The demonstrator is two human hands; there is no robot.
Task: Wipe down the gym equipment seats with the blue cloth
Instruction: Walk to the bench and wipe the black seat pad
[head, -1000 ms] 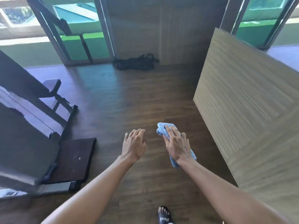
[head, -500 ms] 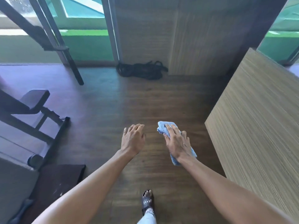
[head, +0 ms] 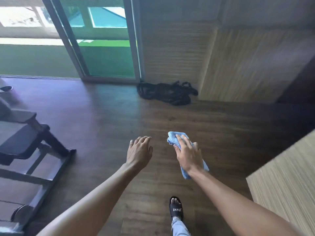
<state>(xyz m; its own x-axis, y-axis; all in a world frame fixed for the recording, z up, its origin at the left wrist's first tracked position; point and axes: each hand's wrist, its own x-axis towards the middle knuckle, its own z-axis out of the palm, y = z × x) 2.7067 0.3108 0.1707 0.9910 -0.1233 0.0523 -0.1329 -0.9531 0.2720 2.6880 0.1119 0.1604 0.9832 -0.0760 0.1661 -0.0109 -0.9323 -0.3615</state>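
Right hand [head: 187,155] grips the folded blue cloth [head: 175,138] (its ends stick out past fingertips and wrist) above the floor [head: 102,116]. Left hand [head: 139,152] hovers just beside it, fingers relaxed, holding nothing. Bench seat [head: 17,142] stands well to their left.

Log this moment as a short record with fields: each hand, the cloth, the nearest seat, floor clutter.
left hand: open, holds nothing, above the floor
right hand: grips the blue cloth, bunched under its fingers
cloth contact: touches no seat
bench seat: dark, padded, at far left, apart from both hands
floor clutter: black straps heaped against the wall beside the glass door
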